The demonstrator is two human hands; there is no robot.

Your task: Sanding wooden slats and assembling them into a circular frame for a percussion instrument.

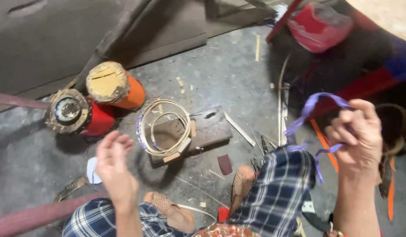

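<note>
Head view, looking down at a grey concrete floor.

Right hand: raised at the right of the frame, fingers clenched around a purple strip. The strip rises from the fist, arcs up and to the left as a loop, then comes back down. Loose ends hang below the hand, toward the plaid-clad knee. Overall long axis of the strip runs left-right across the top of the arc, with tails pointing down.

Left hand: lifted over the floor at lower left, fingers spread and released, holding nothing. Some motion blur.

Between the hands, on the floor: a coil of pale cane rings lying flat, partly on a dark wooden board. Its edge carries purple binding on the left side.

Upper left: two cylinders on their sides, one orange, one red, round ends facing the camera.

Perforated tan sandals on both feet. Thin cane splints scattered on the floor near the board.
</note>
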